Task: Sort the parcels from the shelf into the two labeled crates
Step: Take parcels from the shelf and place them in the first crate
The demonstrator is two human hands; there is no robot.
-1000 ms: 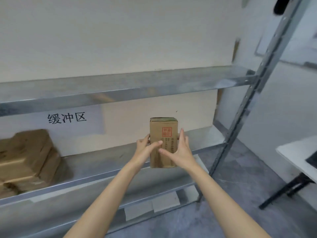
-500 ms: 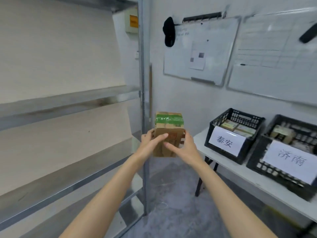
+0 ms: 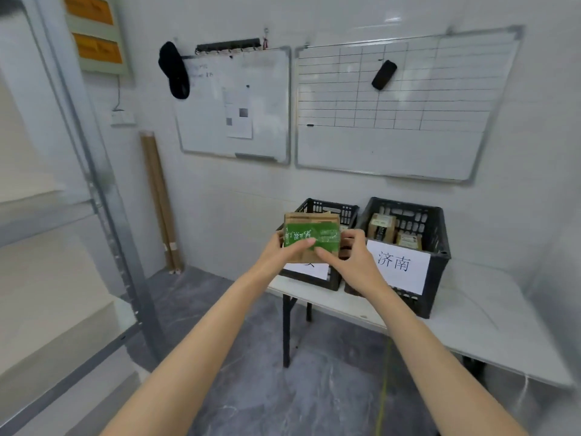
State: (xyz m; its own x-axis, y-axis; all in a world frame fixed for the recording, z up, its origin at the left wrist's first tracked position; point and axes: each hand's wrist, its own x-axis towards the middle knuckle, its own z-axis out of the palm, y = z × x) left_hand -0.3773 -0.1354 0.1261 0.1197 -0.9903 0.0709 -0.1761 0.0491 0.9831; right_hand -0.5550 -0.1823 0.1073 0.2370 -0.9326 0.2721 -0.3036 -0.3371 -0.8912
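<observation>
**Grip.** The thumb of the left hand point(image 3: 276, 258) lies across the green label of the cardboard parcel point(image 3: 314, 235). Its other fingers pass behind the left edge and are hidden. The right hand point(image 3: 356, 264) clasps the opposite side: its fingers point(image 3: 353, 236) curl over the right edge and the thumb presses on the front face. Both hands thus grasp the parcel.

**Position.** The parcel is held in the air, label toward the camera, directly in front of the left crate point(image 3: 328, 205). It covers most of that crate's sign. The right crate point(image 3: 438, 272) stands just beside the left one on the white table point(image 3: 478, 328). Its sign reads 济南, and it already contains several small boxes point(image 3: 382, 226).

**Procedure (judged).**
1. The current step appears to be matching the label to a crate. The print on the label is too blurred to read here.
2. Lower or shift the parcel until the left sign is fully visible before choosing a crate.
3. Keep the two-handed hold until the parcel is over the chosen rim.
4. Set the parcel down flat among the contents and release it low.
5. Avoid nudging the left crate, which sits close to the table's end.
</observation>
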